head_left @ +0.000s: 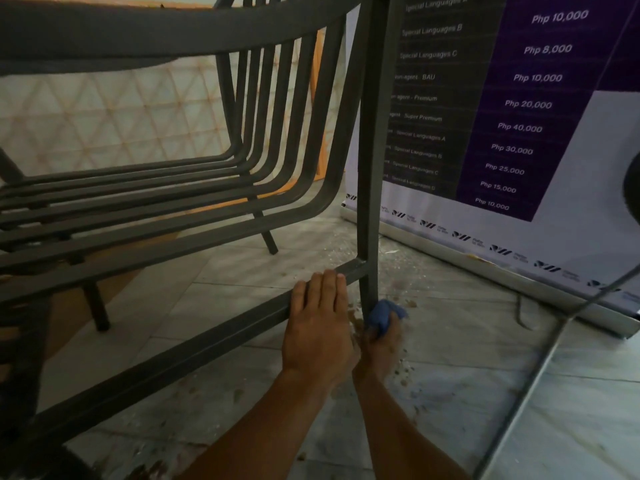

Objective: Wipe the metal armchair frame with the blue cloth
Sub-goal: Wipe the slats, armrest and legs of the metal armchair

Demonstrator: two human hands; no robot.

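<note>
A dark grey metal armchair frame [372, 133] fills the left and middle of the head view, with curved slats, a tall upright leg and a low crossbar. My left hand [320, 323] lies flat over the crossbar, just left of the leg, fingers wrapped on the bar. My right hand [382, 341] sits partly behind the left hand and grips the bunched blue cloth [382, 315], which is pressed against the foot of the upright leg near the floor.
A purple and white roll-up banner [519, 133] with price lines stands close behind the leg, its metal base [485, 268] on the floor. A thin metal rod [526, 393] slants across the right. The pale tiled floor [450, 393] is spotted with brown grit.
</note>
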